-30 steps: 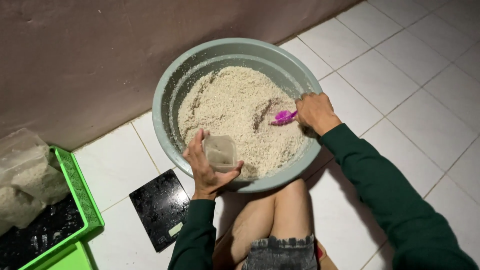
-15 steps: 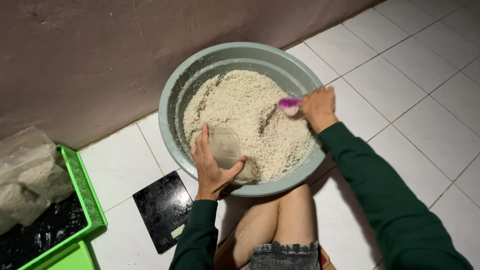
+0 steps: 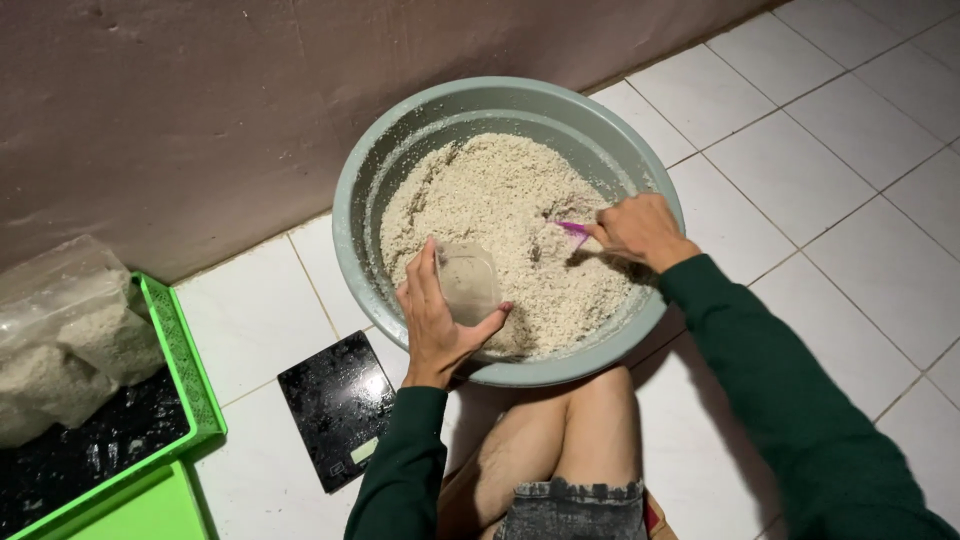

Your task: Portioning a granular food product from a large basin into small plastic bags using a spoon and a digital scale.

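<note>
A large grey-green basin point(image 3: 400, 150) stands on the tiled floor against the wall, filled with pale grain point(image 3: 490, 200). My left hand point(image 3: 435, 320) holds a small clear plastic bag point(image 3: 468, 283) partly filled with grain, over the near side of the basin. My right hand point(image 3: 640, 232) grips a purple scoop point(image 3: 572, 229), its tip pushed into the grain at the right side. Both arms wear dark green sleeves.
A black flat kitchen scale point(image 3: 335, 405) lies on the floor left of my knee point(image 3: 570, 430). A green plastic crate point(image 3: 175, 370) at the left holds clear bags of grain point(image 3: 65, 340). White floor tiles point(image 3: 830, 160) stretch to the right.
My right hand has lowered the purple scoop from above the grain into it. My left hand keeps the small bag, tilted slightly toward the scoop.
</note>
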